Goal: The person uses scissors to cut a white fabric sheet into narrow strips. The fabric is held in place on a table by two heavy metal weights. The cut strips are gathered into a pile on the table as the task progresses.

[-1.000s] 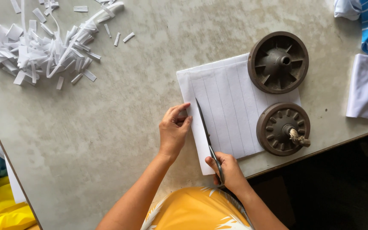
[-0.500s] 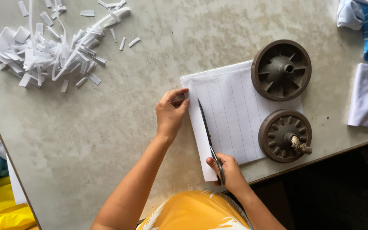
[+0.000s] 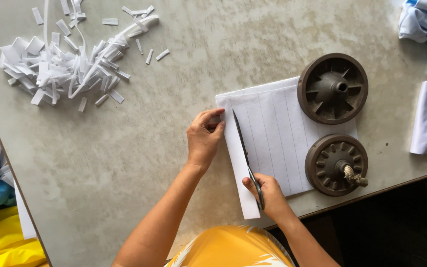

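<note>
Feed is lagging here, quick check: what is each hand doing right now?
Left hand: fingers bent, pressing the left edge of the white lined sheet, gripping nothing.
Right hand: closed around the handles of the dark-bladed scissors.

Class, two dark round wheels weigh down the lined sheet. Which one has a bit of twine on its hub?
The nearer wheel, closest to the table edge; the farther wheel has a bare hub.

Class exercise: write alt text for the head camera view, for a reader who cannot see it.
A person's right hand works scissors up a white lined sheet while the left hand steadies its left edge. Two dark round wheels weigh the sheet down on a grey table; cut strips lie far left.
</note>
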